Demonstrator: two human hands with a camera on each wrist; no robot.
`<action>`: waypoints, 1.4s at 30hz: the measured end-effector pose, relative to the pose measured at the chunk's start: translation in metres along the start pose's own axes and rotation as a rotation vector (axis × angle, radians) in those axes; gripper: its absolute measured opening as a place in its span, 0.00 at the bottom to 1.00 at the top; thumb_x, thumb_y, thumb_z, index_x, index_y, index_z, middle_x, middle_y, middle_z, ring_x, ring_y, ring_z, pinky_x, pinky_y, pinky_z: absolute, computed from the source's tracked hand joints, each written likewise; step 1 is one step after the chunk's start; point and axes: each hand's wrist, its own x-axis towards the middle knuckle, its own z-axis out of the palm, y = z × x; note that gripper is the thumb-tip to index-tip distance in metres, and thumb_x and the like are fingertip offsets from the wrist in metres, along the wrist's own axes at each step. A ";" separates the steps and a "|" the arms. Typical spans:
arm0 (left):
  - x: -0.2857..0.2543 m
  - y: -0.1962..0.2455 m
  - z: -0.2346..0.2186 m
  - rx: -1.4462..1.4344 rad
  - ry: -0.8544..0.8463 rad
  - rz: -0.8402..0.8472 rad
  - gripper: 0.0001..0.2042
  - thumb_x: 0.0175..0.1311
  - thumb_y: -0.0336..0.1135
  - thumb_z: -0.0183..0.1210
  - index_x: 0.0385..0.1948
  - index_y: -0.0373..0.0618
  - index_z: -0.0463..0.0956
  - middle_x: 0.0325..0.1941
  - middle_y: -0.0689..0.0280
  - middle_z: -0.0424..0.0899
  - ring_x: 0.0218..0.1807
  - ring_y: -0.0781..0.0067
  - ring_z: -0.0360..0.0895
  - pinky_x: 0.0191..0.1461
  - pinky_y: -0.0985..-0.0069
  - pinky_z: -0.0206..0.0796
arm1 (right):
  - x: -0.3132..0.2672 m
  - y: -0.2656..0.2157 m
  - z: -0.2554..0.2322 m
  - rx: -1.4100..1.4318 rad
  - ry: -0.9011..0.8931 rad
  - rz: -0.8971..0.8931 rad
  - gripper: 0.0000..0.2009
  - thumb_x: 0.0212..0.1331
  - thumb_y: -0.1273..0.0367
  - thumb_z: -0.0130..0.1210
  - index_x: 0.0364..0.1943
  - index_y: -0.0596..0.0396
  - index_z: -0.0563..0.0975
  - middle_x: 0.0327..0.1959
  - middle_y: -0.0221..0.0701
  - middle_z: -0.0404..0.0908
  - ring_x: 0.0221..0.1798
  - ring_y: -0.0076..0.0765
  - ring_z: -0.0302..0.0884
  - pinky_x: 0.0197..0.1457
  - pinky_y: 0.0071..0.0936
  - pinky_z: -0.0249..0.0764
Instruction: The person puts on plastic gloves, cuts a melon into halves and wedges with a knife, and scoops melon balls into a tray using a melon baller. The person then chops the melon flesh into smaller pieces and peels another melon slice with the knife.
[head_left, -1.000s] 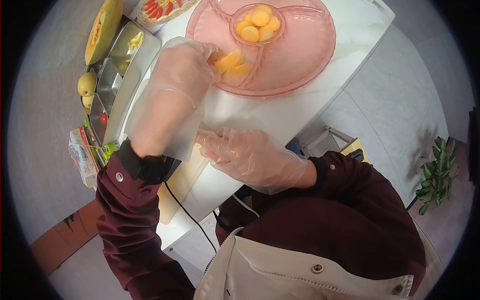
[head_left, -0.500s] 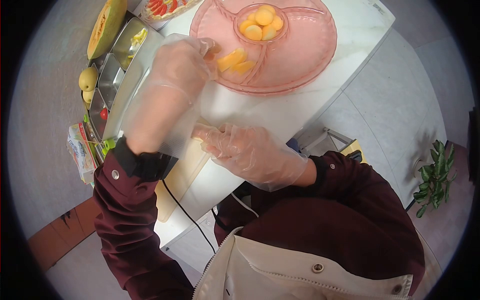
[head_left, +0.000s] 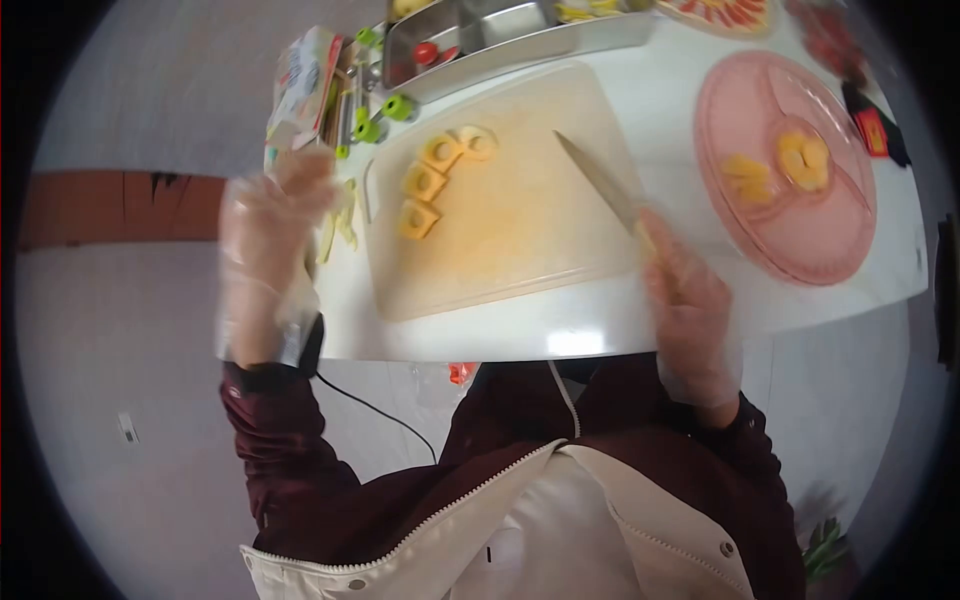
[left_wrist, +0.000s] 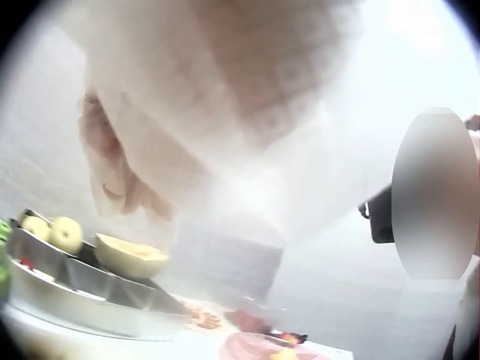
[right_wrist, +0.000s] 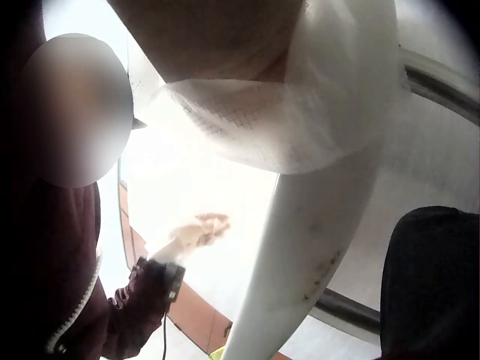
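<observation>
Head view: your cutting board [head_left: 510, 225] is the landmark for the places below.
Right hand [head_left: 690, 315]: gloved in clear plastic, fingers curled round the handle of the knife [head_left: 592, 175], at the board's right edge.
Knife: its blade angles over the right part of the board, tip toward the far side.
Left hand [head_left: 272, 210]: gloved too, raised left of the board; fingers loosely bent, grip released, though blur softens detail.
Holed melon pieces [head_left: 428, 227]: four, in a curved row on the board's left part.
Peel strips [head_left: 346, 218]: just left of the board, near your left hand.
Pink plate [head_left: 790, 248]: right of the board, with melon balls [head_left: 802, 160] in its central cup and melon slices [head_left: 745, 180] in the compartment nearer the board.
Steel tray [head_left: 590, 42]: beyond the board's far edge.
Green-handled tools [head_left: 397, 107]: beyond the board's far left corner.
</observation>
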 end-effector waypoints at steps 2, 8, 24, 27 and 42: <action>-0.035 -0.051 0.016 -0.386 0.036 -0.109 0.18 0.63 0.28 0.68 0.53 0.29 0.83 0.47 0.55 0.90 0.46 0.70 0.86 0.52 0.75 0.76 | -0.005 -0.004 -0.001 0.105 0.027 0.092 0.22 0.70 0.76 0.54 0.68 0.52 0.77 0.53 0.43 0.86 0.47 0.44 0.86 0.56 0.34 0.79; -0.053 -0.065 0.078 0.086 0.053 -0.141 0.32 0.60 0.41 0.72 0.60 0.25 0.76 0.50 0.49 0.88 0.47 0.60 0.87 0.53 0.66 0.77 | 0.001 -0.017 0.000 0.062 0.008 0.263 0.22 0.69 0.78 0.55 0.66 0.53 0.80 0.51 0.40 0.88 0.49 0.24 0.83 0.55 0.23 0.76; -0.037 -0.069 0.083 0.042 -0.032 -0.042 0.17 0.66 0.31 0.62 0.51 0.28 0.81 0.40 0.39 0.85 0.41 0.50 0.87 0.48 0.63 0.76 | 0.001 -0.038 0.002 0.040 -0.048 0.318 0.22 0.68 0.79 0.54 0.67 0.58 0.78 0.54 0.34 0.87 0.51 0.23 0.80 0.58 0.22 0.75; -0.048 -0.058 0.093 -0.160 -0.038 -0.162 0.16 0.65 0.30 0.61 0.49 0.28 0.81 0.36 0.38 0.83 0.39 0.45 0.84 0.46 0.62 0.75 | -0.001 -0.050 0.004 -0.044 -0.099 0.295 0.24 0.65 0.81 0.55 0.67 0.54 0.79 0.50 0.34 0.87 0.46 0.26 0.81 0.54 0.23 0.75; -0.082 -0.042 0.130 0.016 0.050 0.234 0.14 0.60 0.30 0.69 0.46 0.40 0.81 0.34 0.50 0.84 0.35 0.44 0.81 0.39 0.58 0.71 | 0.000 -0.075 0.002 -0.293 -0.402 0.060 0.33 0.56 0.82 0.60 0.69 0.42 0.78 0.31 0.35 0.76 0.32 0.46 0.76 0.38 0.39 0.76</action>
